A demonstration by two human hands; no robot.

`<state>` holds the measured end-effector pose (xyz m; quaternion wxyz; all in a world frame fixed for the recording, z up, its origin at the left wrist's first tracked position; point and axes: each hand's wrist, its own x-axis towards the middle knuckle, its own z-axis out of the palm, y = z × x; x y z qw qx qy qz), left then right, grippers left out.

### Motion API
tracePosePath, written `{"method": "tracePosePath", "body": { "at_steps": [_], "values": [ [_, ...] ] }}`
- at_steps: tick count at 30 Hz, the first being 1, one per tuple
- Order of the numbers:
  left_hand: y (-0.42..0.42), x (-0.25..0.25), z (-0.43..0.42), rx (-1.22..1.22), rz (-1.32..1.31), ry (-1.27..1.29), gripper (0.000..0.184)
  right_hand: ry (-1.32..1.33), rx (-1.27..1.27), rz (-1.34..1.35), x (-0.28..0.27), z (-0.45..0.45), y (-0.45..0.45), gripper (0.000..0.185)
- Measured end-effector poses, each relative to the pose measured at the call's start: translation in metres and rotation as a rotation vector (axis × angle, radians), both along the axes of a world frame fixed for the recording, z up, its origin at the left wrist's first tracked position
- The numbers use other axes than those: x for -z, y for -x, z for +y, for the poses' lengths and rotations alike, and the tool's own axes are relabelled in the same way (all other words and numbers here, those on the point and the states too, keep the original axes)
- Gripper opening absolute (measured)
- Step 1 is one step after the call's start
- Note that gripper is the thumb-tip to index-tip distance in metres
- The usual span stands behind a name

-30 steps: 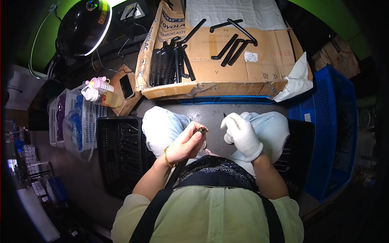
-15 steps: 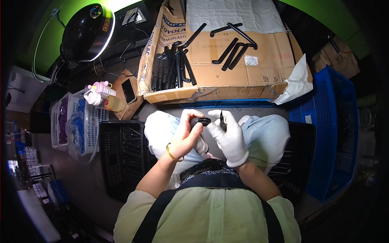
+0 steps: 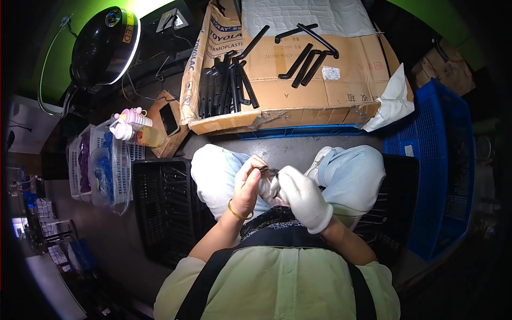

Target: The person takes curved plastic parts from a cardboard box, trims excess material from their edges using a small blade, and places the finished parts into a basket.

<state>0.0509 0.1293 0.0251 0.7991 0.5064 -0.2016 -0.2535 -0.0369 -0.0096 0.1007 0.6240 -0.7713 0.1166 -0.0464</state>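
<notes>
My bare left hand (image 3: 245,185), with a bangle at the wrist, is closed around a black plastic piece (image 3: 263,169), of which only a small end shows. Beside it, on the right, my right hand (image 3: 305,198) wears a white glove. Its fingers are curled together close to the piece, and what they hold is hidden. Both hands are above my lap, between my knees. Ahead, several bent black tubes (image 3: 304,68) lie on a cardboard sheet (image 3: 256,80), with a bundle of similar tubes (image 3: 221,90) at its left.
Black crates (image 3: 160,165) flank my legs, the left one holding dark tubes. A tall blue crate (image 3: 426,133) stands right. A lit lamp (image 3: 104,48), a phone (image 3: 169,118), a bottle (image 3: 149,136) and a white basket (image 3: 125,160) are at left.
Both hands have come slightly down toward my body. The black piece has turned, so less of it shows, and the dark item at my gloved fingers is now hidden.
</notes>
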Motion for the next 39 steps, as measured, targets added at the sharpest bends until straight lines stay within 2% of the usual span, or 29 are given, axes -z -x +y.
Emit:
{"method": "tracePosePath", "body": {
  "at_steps": [3,10,19,22,25,26,27,29,30,32,34,37,39],
  "values": [
    [0.001,0.004,0.002,-0.058,-0.094,-0.06,0.023,0.188,-0.01,-0.17,0.008,0.007,-0.001,0.017],
    [0.002,0.002,0.001,-0.097,-0.22,-0.112,0.021,0.556,-0.177,-0.303,0.008,0.002,-0.003,0.009],
    [0.0,0.0,0.002,-0.115,-0.328,-0.162,0.019,0.435,-0.2,-0.284,0.006,0.001,-0.001,0.009],
    [-0.005,-0.003,0.004,-0.108,-0.434,-0.176,0.02,0.052,-0.217,-0.079,0.01,0.001,0.0,0.013],
    [-0.004,-0.007,0.007,-0.125,-0.507,-0.245,0.022,-0.141,-0.124,0.049,0.016,0.01,0.004,0.018],
    [-0.003,-0.008,0.007,-0.135,-0.521,-0.276,0.023,0.003,-0.052,-0.123,0.034,0.01,0.005,0.018],
    [-0.004,-0.011,0.007,-0.149,-0.543,-0.166,0.023,0.079,-0.001,-0.236,0.054,0.003,0.004,0.019],
    [-0.004,-0.017,0.009,-0.17,-0.576,0.052,0.024,-0.777,0.15,0.286,0.071,-0.025,0.011,0.021],
    [-0.006,-0.014,0.006,-0.22,-0.534,0.047,0.026,-0.88,0.216,0.374,0.069,-0.028,0.014,0.022],
    [-0.004,-0.01,0.002,-0.213,-0.294,0.084,0.029,-0.758,0.204,0.376,0.052,-0.019,0.012,0.023],
    [-0.003,-0.005,-0.003,-0.15,-0.126,0.193,0.03,-0.637,0.153,0.243,0.043,-0.014,0.003,0.021],
    [-0.003,-0.001,-0.006,-0.135,-0.154,0.213,0.03,-0.384,0.122,0.029,0.013,0.006,-0.012,0.018],
    [0.004,-0.006,-0.009,-0.161,-0.06,0.192,0.027,-0.295,0.092,-0.007,-0.006,0.018,-0.021,0.014]
  ]
}}
